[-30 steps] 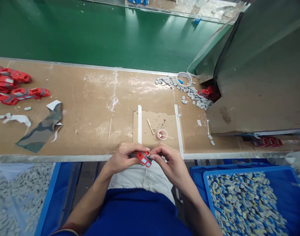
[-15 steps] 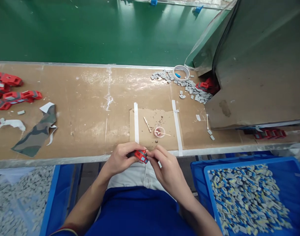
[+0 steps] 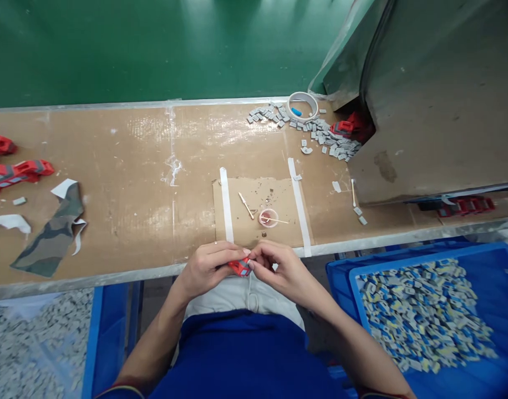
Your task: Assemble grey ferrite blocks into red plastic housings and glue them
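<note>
My left hand (image 3: 209, 267) is closed around a small red toy part (image 3: 239, 267) with grey patches, just in front of the table's near edge. My right hand (image 3: 281, 270) pinches at the right end of that part; a tiny pale bit shows at the fingertips, too small to name. Beyond the hands, a small round cup (image 3: 268, 218) with reddish contents stands on a taped-down cardboard sheet (image 3: 254, 235). A thin stick (image 3: 281, 221) lies across the cup, and a white stick (image 3: 246, 205) rests to its left.
Small grey pieces (image 3: 320, 132) and a tape roll (image 3: 303, 107) lie at back right beside a large box (image 3: 424, 122). Red toy parts (image 3: 19, 173) and a camouflage scrap (image 3: 50, 235) are at left. Blue bins (image 3: 354, 293) of small pieces flank my lap.
The view has shifted slightly, so the bench items sit a little differently in frame. My left fingers now cover more of the red toy part, while my right fingers stay at its end.
</note>
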The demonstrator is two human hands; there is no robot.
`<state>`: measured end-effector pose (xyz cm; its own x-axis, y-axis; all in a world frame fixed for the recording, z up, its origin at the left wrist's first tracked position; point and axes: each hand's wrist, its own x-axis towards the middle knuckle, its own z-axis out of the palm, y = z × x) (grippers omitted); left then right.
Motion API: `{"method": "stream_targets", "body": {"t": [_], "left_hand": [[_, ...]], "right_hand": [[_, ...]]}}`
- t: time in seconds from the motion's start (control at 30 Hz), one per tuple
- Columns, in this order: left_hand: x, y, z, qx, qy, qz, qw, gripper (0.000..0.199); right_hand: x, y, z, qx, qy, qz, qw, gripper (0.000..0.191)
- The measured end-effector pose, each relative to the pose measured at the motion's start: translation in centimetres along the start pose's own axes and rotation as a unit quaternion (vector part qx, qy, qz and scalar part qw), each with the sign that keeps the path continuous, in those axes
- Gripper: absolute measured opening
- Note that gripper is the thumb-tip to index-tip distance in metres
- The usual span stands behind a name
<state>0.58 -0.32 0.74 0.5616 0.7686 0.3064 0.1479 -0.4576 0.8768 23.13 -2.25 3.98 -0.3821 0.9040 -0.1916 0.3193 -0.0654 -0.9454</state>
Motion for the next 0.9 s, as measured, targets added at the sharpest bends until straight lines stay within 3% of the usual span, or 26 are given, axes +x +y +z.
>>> {"method": "stream_targets", "body": {"t": [0.17, 0.3, 0.5, 0.6, 0.7, 0.8, 0.9], "left_hand": [[-0.1, -0.2, -0.3, 0.01, -0.053, 0.015, 0.998, 0.025], [-0.1, -0.2, -0.3, 0.022, -0.05, 0.033, 0.998, 0.026], [0.2, -0.2, 0.2, -0.024, 0.031, 0.062, 0.997, 0.023], [0.0, -0.3, 0.3, -0.056, 0.068, 0.036, 0.996, 0.02], [-0.2, -0.2, 0.0, -0.097, 0.052, -0.004, 0.994, 0.021], [-0.1, 0.1, -0.3, -0.131, 0.04, -0.039, 0.99, 0.031], [0.0, 0.2, -0.2, -0.149, 0.063, -0.067, 0.985, 0.013]], "right_hand": [[0.1, 0.6, 0.1, 0.056, -0.066, 0.093, 0.992, 0.021], [0.0, 0.5, 0.0, 0.067, -0.063, 0.099, 0.991, 0.023], [-1.0, 0.1, 0.7, 0.087, 0.049, -0.009, 0.995, 0.019], [-1.4, 0.6, 2.3, 0.175, 0.073, 0.004, 0.982, 0.033], [-1.5, 1.0, 3.6, 0.227, 0.098, 0.004, 0.969, 0.034], [-1.3, 1.0, 3.8, 0.174, 0.152, -0.038, 0.972, 0.032], [-1.0, 0.7, 3.7, 0.089, 0.176, -0.084, 0.977, 0.027]]}}
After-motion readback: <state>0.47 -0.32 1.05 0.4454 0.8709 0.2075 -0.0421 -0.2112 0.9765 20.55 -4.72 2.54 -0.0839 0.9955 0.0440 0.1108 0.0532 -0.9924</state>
